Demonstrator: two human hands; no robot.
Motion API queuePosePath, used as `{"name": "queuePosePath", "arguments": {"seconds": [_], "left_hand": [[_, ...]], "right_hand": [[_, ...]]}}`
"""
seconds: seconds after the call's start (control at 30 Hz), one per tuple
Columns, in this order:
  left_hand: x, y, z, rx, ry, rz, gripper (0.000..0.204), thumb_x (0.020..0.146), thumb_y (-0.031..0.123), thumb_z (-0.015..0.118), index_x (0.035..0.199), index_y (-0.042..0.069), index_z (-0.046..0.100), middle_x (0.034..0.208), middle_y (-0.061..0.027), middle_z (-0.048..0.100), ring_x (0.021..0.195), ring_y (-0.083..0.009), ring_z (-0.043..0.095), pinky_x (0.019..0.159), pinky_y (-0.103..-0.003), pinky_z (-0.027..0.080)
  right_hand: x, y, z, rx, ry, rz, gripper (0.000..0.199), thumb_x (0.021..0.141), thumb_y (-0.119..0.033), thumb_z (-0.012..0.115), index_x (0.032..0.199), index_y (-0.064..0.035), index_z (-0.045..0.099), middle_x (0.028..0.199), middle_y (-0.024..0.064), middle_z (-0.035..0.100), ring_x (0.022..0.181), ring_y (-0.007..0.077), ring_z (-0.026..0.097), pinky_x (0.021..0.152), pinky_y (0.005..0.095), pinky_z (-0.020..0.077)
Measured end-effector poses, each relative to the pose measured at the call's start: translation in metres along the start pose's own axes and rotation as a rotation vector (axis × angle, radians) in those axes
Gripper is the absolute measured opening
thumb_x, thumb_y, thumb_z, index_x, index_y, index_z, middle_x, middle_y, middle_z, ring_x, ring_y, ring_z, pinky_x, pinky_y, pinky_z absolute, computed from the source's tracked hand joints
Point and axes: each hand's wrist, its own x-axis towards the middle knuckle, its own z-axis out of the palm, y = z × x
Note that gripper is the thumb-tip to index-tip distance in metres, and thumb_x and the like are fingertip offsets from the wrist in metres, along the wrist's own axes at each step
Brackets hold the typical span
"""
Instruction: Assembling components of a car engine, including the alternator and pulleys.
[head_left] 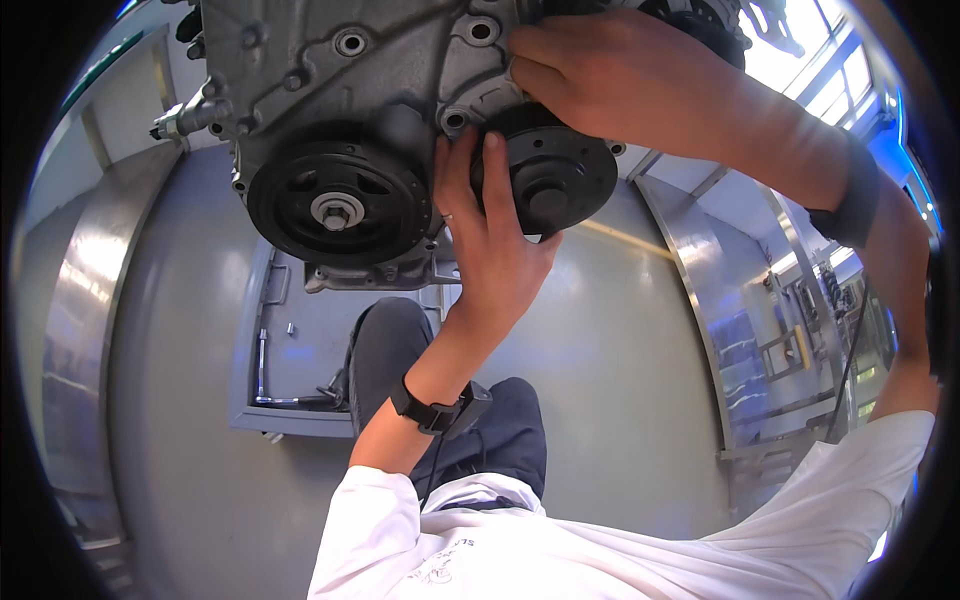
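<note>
A grey metal engine (310, 95) fills the top of the head view. On its right side sits a round black pulley (580, 180) with small holes and a raised hub. My left hand (495, 240) grips this pulley from below, fingers up along its left rim and thumb near its lower edge. Just above the pulley, my right hand (625, 75) reaches in from the right with curled fingers against the engine. Whatever those fingertips hold is hidden. To the left is a larger black crankshaft pulley (400, 205) with a bolt in its centre.
Below the engine a grey tray (315, 365) lies low down, holding a ratchet wrench (290, 400) and a small socket (290, 328). My knees are beside it. Shiny metal panels curve along the left (90, 290) and the right (690, 280). A sensor-like fitting (185, 122) juts from the engine's left.
</note>
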Motion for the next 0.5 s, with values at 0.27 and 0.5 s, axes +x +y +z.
{"name": "queuePosePath", "arguments": {"seconds": [0.27, 0.5], "left_hand": [[0.003, 0.0, -0.008, -0.019, -0.055, 0.041, 0.12, 0.056, 0.001, 0.086, 0.151, 0.002, 0.014, 0.144, -0.027, 0.022, 0.133, -0.0477, 0.031, 0.105, -0.051, 0.038], [0.001, -0.006, -0.017, 0.021, -0.077, 0.142, 0.116, 0.059, 0.003, 0.085, 0.151, 0.0, 0.013, 0.141, -0.0284, 0.028, 0.132, -0.0467, 0.033, 0.105, -0.05, 0.037]], "right_hand": [[-0.003, 0.003, -0.008, -0.079, -0.058, -0.079, 0.013, 0.073, -0.016, 0.062, 0.078, -0.0042, 0.064, 0.083, 0.0048, 0.058, 0.076, 0.0186, 0.062, 0.068, 0.0273, 0.0534], [-0.019, -0.003, 0.011, 0.065, 0.101, 0.111, 0.017, 0.076, -0.015, 0.063, 0.089, -0.0048, 0.066, 0.089, 0.0058, 0.061, 0.08, 0.0188, 0.064, 0.07, 0.028, 0.0535]]}}
